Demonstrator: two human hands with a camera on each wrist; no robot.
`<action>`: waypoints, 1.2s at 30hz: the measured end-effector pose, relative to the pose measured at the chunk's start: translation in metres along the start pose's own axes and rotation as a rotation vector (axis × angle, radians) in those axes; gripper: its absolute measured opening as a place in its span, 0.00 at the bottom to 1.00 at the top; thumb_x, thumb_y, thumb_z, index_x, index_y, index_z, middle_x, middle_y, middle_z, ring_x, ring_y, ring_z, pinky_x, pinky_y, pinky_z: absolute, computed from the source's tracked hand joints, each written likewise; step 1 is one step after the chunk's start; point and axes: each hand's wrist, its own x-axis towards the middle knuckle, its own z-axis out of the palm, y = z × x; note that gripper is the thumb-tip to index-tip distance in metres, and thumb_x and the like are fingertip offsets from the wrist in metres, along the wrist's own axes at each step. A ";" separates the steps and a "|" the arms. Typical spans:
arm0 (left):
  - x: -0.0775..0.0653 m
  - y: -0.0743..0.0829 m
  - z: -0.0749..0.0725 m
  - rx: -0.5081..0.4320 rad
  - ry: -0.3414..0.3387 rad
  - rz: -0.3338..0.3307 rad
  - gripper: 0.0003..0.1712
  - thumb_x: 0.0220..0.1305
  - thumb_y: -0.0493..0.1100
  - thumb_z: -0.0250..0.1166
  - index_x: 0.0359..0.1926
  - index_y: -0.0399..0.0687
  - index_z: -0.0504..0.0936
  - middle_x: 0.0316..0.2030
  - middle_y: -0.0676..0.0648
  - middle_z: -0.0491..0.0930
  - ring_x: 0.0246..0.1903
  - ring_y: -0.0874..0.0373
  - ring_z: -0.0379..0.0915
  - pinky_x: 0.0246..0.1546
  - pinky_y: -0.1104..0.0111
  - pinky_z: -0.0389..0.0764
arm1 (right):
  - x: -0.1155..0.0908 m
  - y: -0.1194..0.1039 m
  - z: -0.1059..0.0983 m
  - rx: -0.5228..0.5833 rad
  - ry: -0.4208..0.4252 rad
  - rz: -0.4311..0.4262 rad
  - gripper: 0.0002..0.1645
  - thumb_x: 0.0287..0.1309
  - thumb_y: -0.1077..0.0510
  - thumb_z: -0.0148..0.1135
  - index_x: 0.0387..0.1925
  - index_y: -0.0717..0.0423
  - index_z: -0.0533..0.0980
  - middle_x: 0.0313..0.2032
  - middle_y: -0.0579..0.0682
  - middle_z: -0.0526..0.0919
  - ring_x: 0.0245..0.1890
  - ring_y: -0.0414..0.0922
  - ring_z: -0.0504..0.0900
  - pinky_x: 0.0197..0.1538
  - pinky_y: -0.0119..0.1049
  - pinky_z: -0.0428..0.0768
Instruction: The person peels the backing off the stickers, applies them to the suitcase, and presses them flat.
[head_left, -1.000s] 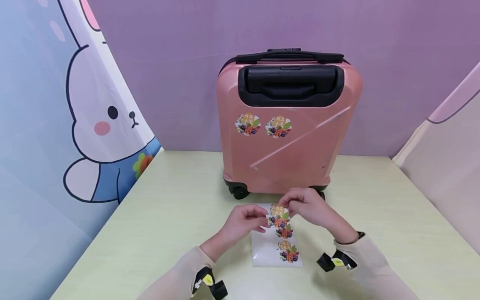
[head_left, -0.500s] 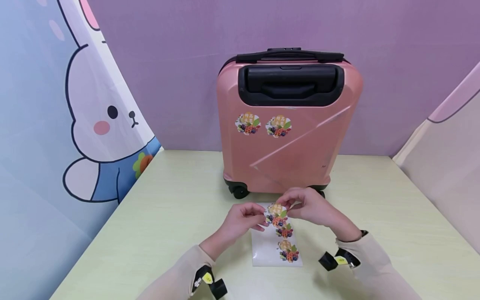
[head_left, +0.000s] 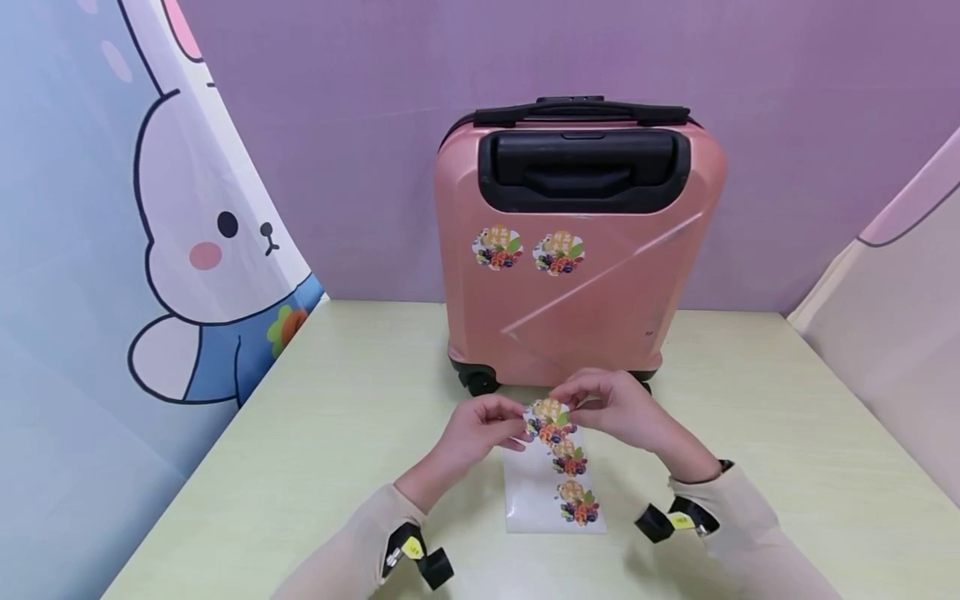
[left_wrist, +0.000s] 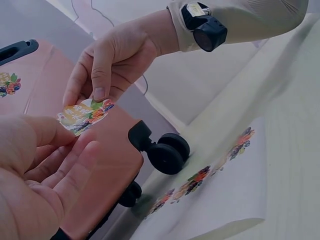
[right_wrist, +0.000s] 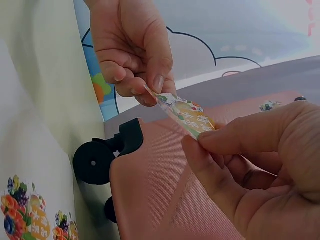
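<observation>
A round fruit sticker [head_left: 549,422] is held up between both hands, above the top end of a white sticker sheet [head_left: 528,500]. My left hand [head_left: 476,432] pinches its left edge between thumb and fingers. The opposite edge is pinched by my right hand [head_left: 621,414]. In the right wrist view the sticker [right_wrist: 182,112] is off the sheet and slightly bent. Several printed fruit stickers [left_wrist: 195,181] remain along one side of the sheet. Behind the hands stands a pink suitcase [head_left: 577,321], bearing two matching stickers [head_left: 497,247] below its black handle recess.
The suitcase stands upright on black wheels [head_left: 480,382] on a pale table [head_left: 360,367]. A purple backdrop [head_left: 337,167] hangs behind it. Cartoon-printed cloth [head_left: 217,200] borders the left side, and a light cloth panel [head_left: 892,308] borders the right.
Both hands have shifted slightly left and up in the head view, carrying the sticker between them. The sheet and suitcase stay in place.
</observation>
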 end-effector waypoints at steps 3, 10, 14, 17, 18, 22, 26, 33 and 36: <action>0.002 0.001 -0.001 -0.001 0.002 0.008 0.10 0.65 0.26 0.61 0.47 0.23 0.78 0.40 0.29 0.82 0.36 0.52 0.85 0.40 0.60 0.86 | 0.001 0.000 0.000 0.026 0.013 -0.006 0.16 0.55 0.76 0.65 0.46 0.67 0.83 0.41 0.56 0.84 0.40 0.50 0.83 0.43 0.35 0.85; 0.005 0.008 -0.004 0.002 0.013 0.046 0.10 0.65 0.25 0.60 0.46 0.22 0.78 0.37 0.33 0.83 0.35 0.48 0.85 0.39 0.60 0.87 | 0.002 -0.001 0.002 0.091 0.071 -0.027 0.16 0.55 0.76 0.64 0.46 0.68 0.83 0.40 0.57 0.82 0.39 0.48 0.83 0.43 0.34 0.85; 0.005 0.012 -0.005 0.009 0.013 0.063 0.10 0.65 0.25 0.60 0.46 0.22 0.78 0.38 0.31 0.82 0.36 0.47 0.85 0.39 0.60 0.86 | 0.003 -0.002 0.002 0.120 0.097 -0.045 0.15 0.56 0.76 0.63 0.47 0.69 0.82 0.41 0.59 0.82 0.40 0.46 0.83 0.43 0.35 0.85; 0.006 0.015 -0.007 0.010 0.009 0.070 0.10 0.65 0.26 0.60 0.47 0.22 0.78 0.38 0.32 0.82 0.37 0.45 0.85 0.40 0.60 0.86 | 0.005 -0.002 0.002 0.126 0.111 -0.054 0.15 0.57 0.76 0.63 0.47 0.70 0.82 0.42 0.60 0.82 0.40 0.44 0.83 0.43 0.34 0.85; 0.006 0.015 -0.008 0.009 0.008 0.070 0.10 0.65 0.26 0.60 0.47 0.22 0.78 0.37 0.34 0.83 0.36 0.45 0.85 0.40 0.60 0.86 | 0.005 -0.002 0.002 0.130 0.113 -0.057 0.15 0.57 0.75 0.63 0.47 0.70 0.82 0.42 0.60 0.82 0.41 0.45 0.83 0.43 0.35 0.85; 0.008 0.018 -0.011 -0.009 0.011 0.069 0.11 0.65 0.27 0.61 0.48 0.22 0.78 0.35 0.42 0.84 0.33 0.57 0.84 0.40 0.60 0.86 | 0.007 -0.006 0.003 0.156 0.126 -0.063 0.17 0.57 0.76 0.63 0.49 0.71 0.81 0.44 0.62 0.81 0.41 0.42 0.83 0.43 0.34 0.85; 0.011 0.023 -0.013 -0.032 0.032 0.074 0.12 0.65 0.26 0.60 0.48 0.21 0.77 0.34 0.43 0.84 0.32 0.59 0.83 0.40 0.61 0.86 | 0.010 -0.009 0.004 0.161 0.160 -0.065 0.18 0.56 0.77 0.63 0.49 0.72 0.81 0.45 0.63 0.81 0.42 0.44 0.83 0.44 0.34 0.85; 0.014 0.030 -0.014 -0.057 0.049 0.087 0.13 0.65 0.27 0.60 0.48 0.19 0.77 0.35 0.43 0.84 0.31 0.60 0.83 0.39 0.63 0.86 | 0.016 -0.016 0.002 0.164 0.209 -0.045 0.19 0.55 0.78 0.62 0.51 0.74 0.79 0.44 0.65 0.82 0.42 0.41 0.84 0.45 0.33 0.84; 0.014 0.031 -0.014 -0.073 0.048 0.091 0.14 0.66 0.26 0.60 0.49 0.18 0.76 0.34 0.46 0.84 0.31 0.60 0.83 0.38 0.64 0.86 | 0.017 -0.018 0.001 0.173 0.218 -0.045 0.21 0.55 0.78 0.62 0.52 0.74 0.78 0.44 0.66 0.83 0.41 0.40 0.84 0.46 0.33 0.84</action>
